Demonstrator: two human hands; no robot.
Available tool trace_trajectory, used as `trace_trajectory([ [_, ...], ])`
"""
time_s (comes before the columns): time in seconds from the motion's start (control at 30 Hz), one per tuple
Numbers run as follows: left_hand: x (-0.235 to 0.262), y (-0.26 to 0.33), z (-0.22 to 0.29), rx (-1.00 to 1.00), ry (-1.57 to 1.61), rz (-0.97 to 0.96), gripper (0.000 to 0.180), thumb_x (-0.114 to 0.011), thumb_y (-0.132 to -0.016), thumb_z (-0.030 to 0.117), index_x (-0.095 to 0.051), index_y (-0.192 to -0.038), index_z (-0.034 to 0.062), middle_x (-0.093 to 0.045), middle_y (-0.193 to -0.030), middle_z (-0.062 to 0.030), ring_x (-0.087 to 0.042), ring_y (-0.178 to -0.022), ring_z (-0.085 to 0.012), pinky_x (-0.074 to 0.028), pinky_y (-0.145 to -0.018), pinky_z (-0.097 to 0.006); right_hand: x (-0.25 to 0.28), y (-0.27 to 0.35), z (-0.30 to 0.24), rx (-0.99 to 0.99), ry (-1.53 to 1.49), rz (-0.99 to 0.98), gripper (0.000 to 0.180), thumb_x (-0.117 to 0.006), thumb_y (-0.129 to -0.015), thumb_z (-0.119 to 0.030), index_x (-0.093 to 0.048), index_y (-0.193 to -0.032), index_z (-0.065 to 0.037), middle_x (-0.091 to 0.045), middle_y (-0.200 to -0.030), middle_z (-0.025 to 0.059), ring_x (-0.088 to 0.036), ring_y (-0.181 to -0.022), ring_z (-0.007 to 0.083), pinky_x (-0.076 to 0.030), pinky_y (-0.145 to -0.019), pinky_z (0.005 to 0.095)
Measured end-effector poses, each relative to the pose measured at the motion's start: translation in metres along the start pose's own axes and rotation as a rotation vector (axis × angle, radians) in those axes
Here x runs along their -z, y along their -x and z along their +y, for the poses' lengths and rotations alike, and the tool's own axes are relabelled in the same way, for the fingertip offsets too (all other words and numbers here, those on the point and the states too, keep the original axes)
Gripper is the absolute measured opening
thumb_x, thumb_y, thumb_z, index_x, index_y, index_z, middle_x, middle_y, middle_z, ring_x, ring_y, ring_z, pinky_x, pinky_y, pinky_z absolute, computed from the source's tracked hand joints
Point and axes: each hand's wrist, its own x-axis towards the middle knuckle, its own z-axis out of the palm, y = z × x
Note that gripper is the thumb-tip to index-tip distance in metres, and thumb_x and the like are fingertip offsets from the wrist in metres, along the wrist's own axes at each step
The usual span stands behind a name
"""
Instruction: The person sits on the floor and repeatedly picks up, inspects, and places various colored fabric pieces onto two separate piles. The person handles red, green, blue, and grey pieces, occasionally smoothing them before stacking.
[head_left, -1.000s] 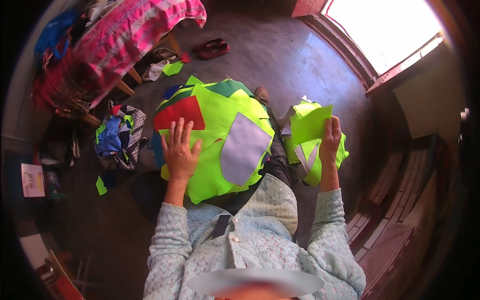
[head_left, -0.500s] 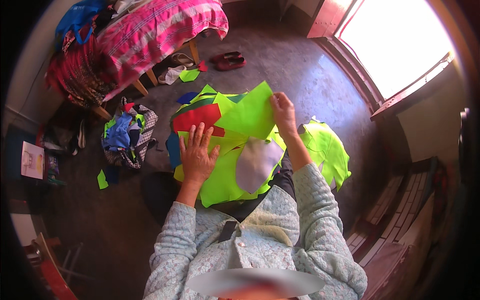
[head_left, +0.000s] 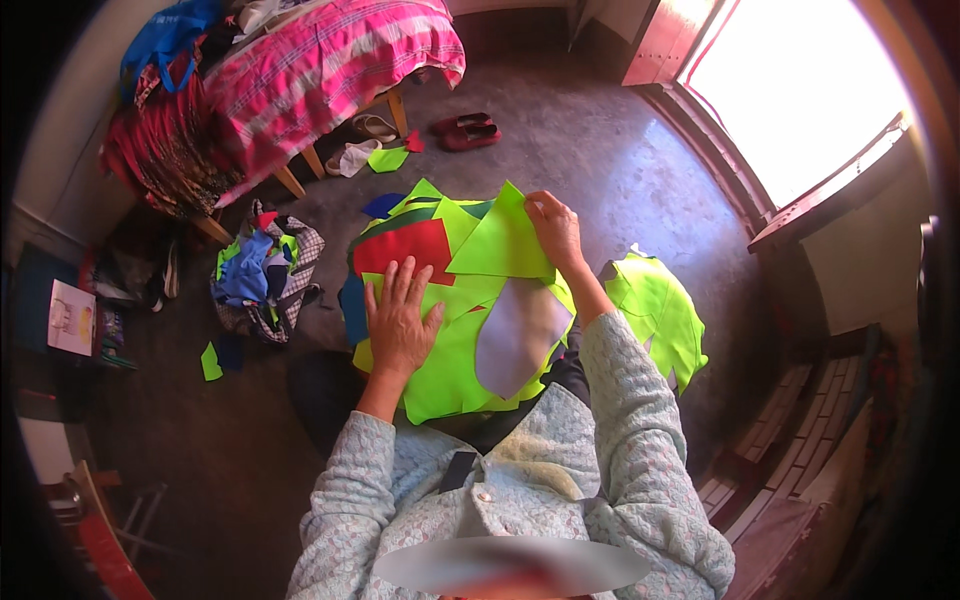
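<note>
Fluorescent yellow-green fabric pieces, cut into flat angular shapes, form a layered stack at the centre of the frame, resting on the seated person's lap. The left hand lies flat on the stack, fingers spread and fully extended, gripping nothing but pressing the layers down. The right hand, just above and right of centre, is closed in a pinch on the upper corner of a triangular yellow-green fabric piece, which lies partly across the top of the stack. A red fabric panel shows at the stack's upper left, and a pale lilac fabric piece lies on its lower right, beside the right forearm. A second, smaller heap of yellow-green fabric sits on the floor at centre right, apart from the lap stack. Judged from this arrangement, the sorting or stacking appears well advanced: many pieces are already layered, while the floor heap and scattered offcuts suggest more remain. In the upper left, a bed with a pink striped cover stands over sandals; a pair of red shoes lies at upper centre, and a bundle of mixed coloured cloth at centre left.
</note>
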Motion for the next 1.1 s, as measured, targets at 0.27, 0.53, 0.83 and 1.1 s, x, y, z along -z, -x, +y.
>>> trace_trajectory([
  [0.27, -0.005, 0.003, -0.001, 0.015, 0.003, 0.032, 0.057, -0.056, -0.089, 0.041, -0.045, -0.141, 0.0191, -0.038, -0.149, -0.0064, -0.032, -0.140, -0.0278, -0.020, -0.113, -0.055, 0.045, 0.020, 0.017, -0.349, -0.664, -0.280, 0.038, -0.062, -0.094, -0.031, -0.055, -0.124, -0.009, -0.064, -0.088, 0.0048, -0.059, -0.070, 0.0116, -0.049, -0.059, 0.0277],
  [0.53, -0.007, 0.001, -0.001, 0.004, 0.014, 0.024, 0.056, -0.052, -0.091, 0.042, -0.044, -0.142, 0.0199, -0.037, -0.151, -0.0059, -0.031, -0.140, -0.0282, -0.019, -0.112, -0.055, 0.050, 0.060, 0.038, -0.180, -0.541, -0.236, 0.040, -0.067, -0.083, -0.006, -0.057, -0.122, -0.005, -0.064, -0.093, 0.0047, -0.061, -0.080, 0.0115, -0.051, -0.072, 0.0269],
  [0.83, -0.005, 0.001, -0.003, 0.007, -0.004, 0.005, 0.056, -0.050, -0.092, 0.044, -0.044, -0.142, 0.0200, -0.036, -0.151, -0.0054, -0.031, -0.140, -0.0278, -0.020, -0.112, -0.055, 0.054, 0.064, 0.008, 0.027, 0.187, -0.077, 0.046, -0.066, -0.086, -0.026, -0.054, -0.129, -0.011, -0.049, -0.134, 0.0166, -0.054, -0.114, 0.0319, -0.044, -0.094, 0.0407],
  [1.1, -0.004, -0.002, 0.001, 0.006, 0.026, -0.001, 0.057, -0.059, -0.088, 0.038, -0.045, -0.140, 0.0193, -0.038, -0.150, -0.0054, -0.031, -0.141, -0.0281, -0.020, -0.112, -0.057, 0.030, 0.058, -0.031, 0.419, 0.356, -0.031, 0.067, -0.061, -0.086, -0.046, -0.040, -0.145, -0.020, -0.018, -0.157, 0.0156, -0.019, -0.144, 0.0340, -0.019, -0.112, 0.0535],
])
